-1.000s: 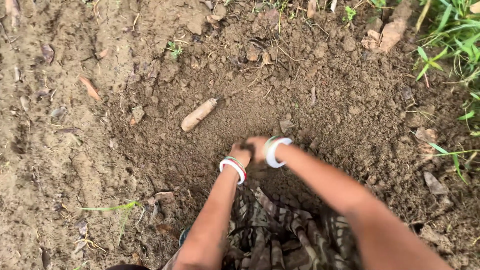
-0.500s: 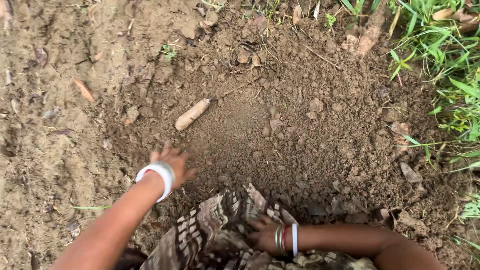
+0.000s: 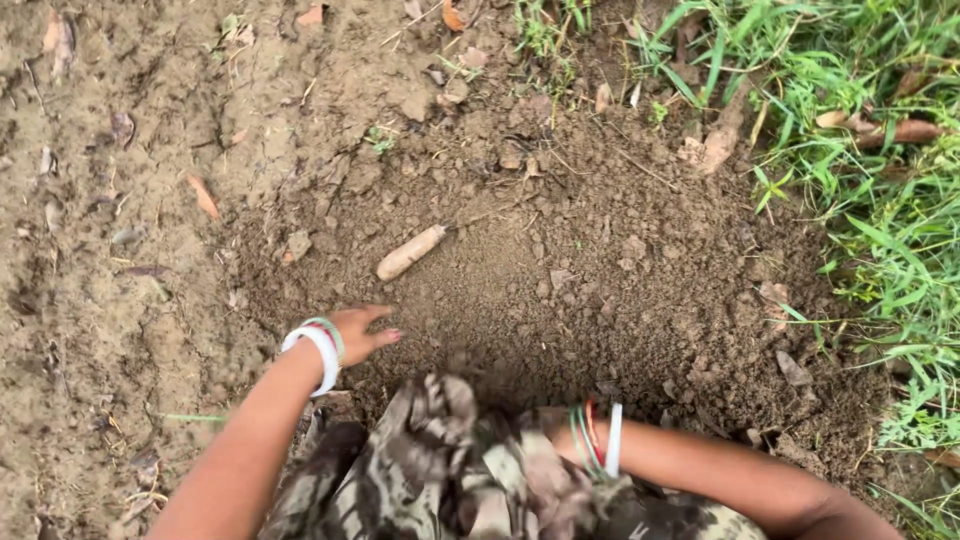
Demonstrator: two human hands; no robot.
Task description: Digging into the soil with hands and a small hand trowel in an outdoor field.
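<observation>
Right hand (image 3: pixel 556 428): buried in the patterned cloth (image 3: pixel 450 470); grip state cannot be determined. Left hand (image 3: pixel 362 332): open, fingers spread, flat on the loose soil (image 3: pixel 520 300). Beyond it, a tan tool handle (image 3: pixel 410 252) lies on the soil, apart from both hands. Grass (image 3: pixel 860 180) borders the far right.

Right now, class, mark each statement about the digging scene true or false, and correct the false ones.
1. The left hand rests on loose soil. True.
2. A wooden-handled tool lies in the soil beyond that hand. True.
3. The left hand grips the tool. False: they lie apart.
4. Grass grows on the left. False: it is on the right.
5. The right hand is raised high over the soil. False: it is low, mostly hidden by patterned cloth.
</observation>
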